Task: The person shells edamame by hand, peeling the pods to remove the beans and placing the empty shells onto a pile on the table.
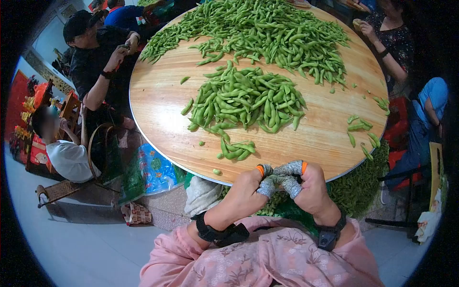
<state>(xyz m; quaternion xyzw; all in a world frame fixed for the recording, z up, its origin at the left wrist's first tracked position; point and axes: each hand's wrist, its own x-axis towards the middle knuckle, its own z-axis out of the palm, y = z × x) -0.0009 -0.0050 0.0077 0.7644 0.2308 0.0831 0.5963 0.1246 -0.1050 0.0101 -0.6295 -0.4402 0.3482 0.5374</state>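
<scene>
At the table's near edge my left hand point(249, 186) and my right hand point(310, 187) meet with fingertips pinched together. Grey fabric covers wrap the fingers of both, with orange bands on them. Whatever lies between the fingertips is hidden by the covers. Just beyond them, a small group of green soybean pods point(236, 150) rests on the round wooden table point(167, 115). Behind that group is a larger pile of green soybean pods point(246, 98). Black straps circle both my wrists.
A big heap of pods point(267, 28) covers the far side. Loose pods point(359, 125) lie at the right edge. Several people sit around, including one in a black cap point(91, 57) and one in white point(71, 158). Green debris point(361, 184) is heaped below the table.
</scene>
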